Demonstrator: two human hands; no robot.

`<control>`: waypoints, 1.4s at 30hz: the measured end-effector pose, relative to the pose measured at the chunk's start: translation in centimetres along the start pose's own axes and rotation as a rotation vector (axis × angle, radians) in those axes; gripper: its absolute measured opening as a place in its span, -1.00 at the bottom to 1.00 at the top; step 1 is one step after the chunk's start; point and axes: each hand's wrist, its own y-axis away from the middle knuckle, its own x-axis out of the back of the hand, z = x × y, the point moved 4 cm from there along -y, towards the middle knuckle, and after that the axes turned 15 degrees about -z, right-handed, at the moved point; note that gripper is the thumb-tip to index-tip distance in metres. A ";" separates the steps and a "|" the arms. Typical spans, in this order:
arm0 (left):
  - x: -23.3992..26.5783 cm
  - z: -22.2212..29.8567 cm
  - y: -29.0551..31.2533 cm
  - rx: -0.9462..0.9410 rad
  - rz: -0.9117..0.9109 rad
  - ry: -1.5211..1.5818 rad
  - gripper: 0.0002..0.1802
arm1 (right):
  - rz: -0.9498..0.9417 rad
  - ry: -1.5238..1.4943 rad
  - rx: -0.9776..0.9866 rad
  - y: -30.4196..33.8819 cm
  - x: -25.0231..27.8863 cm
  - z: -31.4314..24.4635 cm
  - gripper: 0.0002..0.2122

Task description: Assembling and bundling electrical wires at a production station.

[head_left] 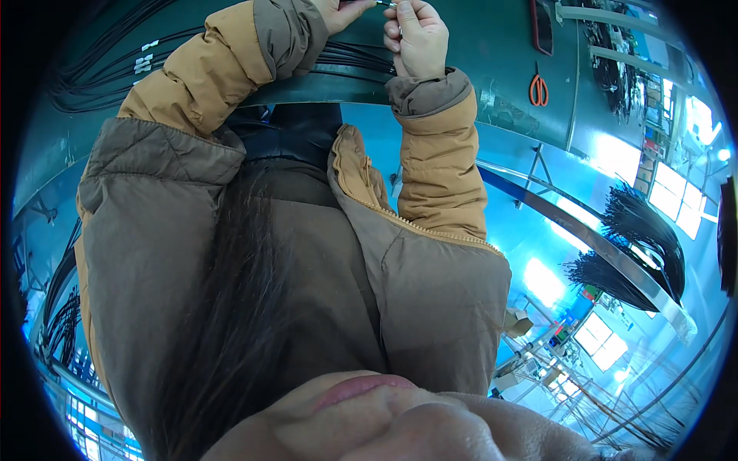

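At the upper edge of the picture, my hands meet over a dark green table (492, 92). My left hand (338, 14) is partly cut off by the frame edge, its fingers closed on a thin black cable (382, 3). My right hand (421, 40) pinches the pale end of that cable between thumb and forefinger, the other fingers curled in. Beneath both hands runs a bundle of black cables (354, 60) across the table. Farther left the bundle loops round, and several white connectors (144, 58) show among the strands.
Orange-handled scissors (539, 91) lie right of my right hand. Beyond them is a dark, flat, red-edged object (542, 27). More black cables (611, 73) lie at the far right. Thick black cable bunches (642, 238) hang over a metal rail (607, 247) on the right.
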 end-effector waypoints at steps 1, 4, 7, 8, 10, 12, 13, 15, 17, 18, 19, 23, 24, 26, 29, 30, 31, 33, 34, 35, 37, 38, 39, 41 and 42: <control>0.0 -0.1 0.1 0.007 -0.012 -0.001 -0.90 | -0.003 -0.001 -0.001 0.0 -0.2 -0.1 -0.89; 0.0 -0.3 0.2 0.027 -0.032 0.026 -0.92 | -0.018 0.464 0.190 -0.3 -0.7 -0.9 -0.86; -0.3 -0.3 -0.1 0.031 -0.073 0.050 -0.89 | 0.136 1.011 0.793 -0.5 -1.2 -1.6 -0.85; -0.4 -0.4 -0.1 0.028 -0.101 0.045 -0.85 | 0.091 0.976 0.806 -0.7 -1.1 -1.5 -0.84; -0.5 0.0 0.3 0.066 -0.097 0.088 -0.75 | 0.044 0.939 0.817 -0.4 -1.2 -1.7 -0.84; -0.3 -0.1 0.8 0.110 -0.087 0.128 -0.65 | -0.011 0.199 0.015 -0.5 -0.7 0.0 -0.82; -0.3 0.2 0.8 0.051 -0.076 0.060 -0.57 | -0.008 0.200 0.017 -0.4 -0.6 -0.4 -0.82; -0.5 0.7 0.7 -0.009 -0.065 -0.007 -0.49 | -0.045 0.077 -0.060 -0.3 -0.5 -0.6 -0.80; -0.9 1.0 0.7 -0.023 -0.078 -0.013 -0.46 | -0.022 0.237 0.038 -0.4 -1.1 -1.0 -0.78; -0.9 1.0 0.7 -0.023 -0.077 -0.013 -0.46 | 0.000 0.395 0.137 -0.4 -1.3 -1.5 -0.77; -0.8 1.0 0.6 -0.035 -0.064 -0.019 -0.46 | 0.002 0.396 0.137 -0.5 -1.2 -1.5 -0.77; -1.1 0.7 0.5 -0.010 -0.070 0.012 -0.47 | 0.049 0.804 0.292 -0.5 -1.5 -2.3 -0.73; -1.2 0.4 0.5 -0.006 -0.069 0.008 -0.47 | 0.075 0.908 0.317 -0.5 -1.7 -2.5 -0.72; -1.2 0.4 0.5 -0.058 -0.022 -0.012 -0.48 | 0.041 0.827 0.247 -0.5 -1.3 -2.3 -0.75; -1.3 0.5 0.2 0.003 -0.098 0.003 -0.49 | -0.008 0.705 0.240 -0.2 -1.7 -2.5 -0.81; -1.4 0.6 0.2 0.002 -0.099 0.004 -0.49 | -0.023 0.666 0.301 -0.1 -1.9 -2.8 -0.84; -1.4 0.7 0.2 0.019 -0.107 0.016 -0.50 | -0.025 0.666 0.301 0.0 -2.0 -2.8 -0.84; -1.4 0.5 0.3 0.037 -0.114 0.027 -0.50 | -0.041 0.862 0.464 0.4 -2.7 -3.3 -0.86; -1.4 0.3 0.3 0.011 -0.100 0.035 -0.50 | -0.038 0.861 0.462 0.4 -2.6 -3.4 -0.86; -1.5 0.2 0.3 -0.015 -0.087 0.043 -0.50 | -0.058 0.879 0.447 0.4 -2.6 -3.4 -0.85; -1.6 0.1 0.3 0.032 -0.121 0.037 -0.52 | -0.077 0.897 0.430 0.4 -2.2 -3.4 -0.84; -1.7 0.1 0.3 0.079 -0.153 0.030 -0.53 | -0.109 0.804 0.238 -0.1 -1.4 -2.8 -0.84; -1.8 0.1 0.3 0.079 -0.153 0.031 -0.53 | -0.140 0.707 0.049 -0.5 -0.9 -1.9 -0.84; -2.1 -0.2 0.2 0.082 -0.157 0.019 -0.55 | -0.138 0.668 0.001 -0.9 -1.0 -1.3 -0.83; -2.2 -0.3 0.3 0.083 -0.157 0.021 -0.55 | -0.136 0.629 -0.044 -1.0 -1.1 -0.9 -0.83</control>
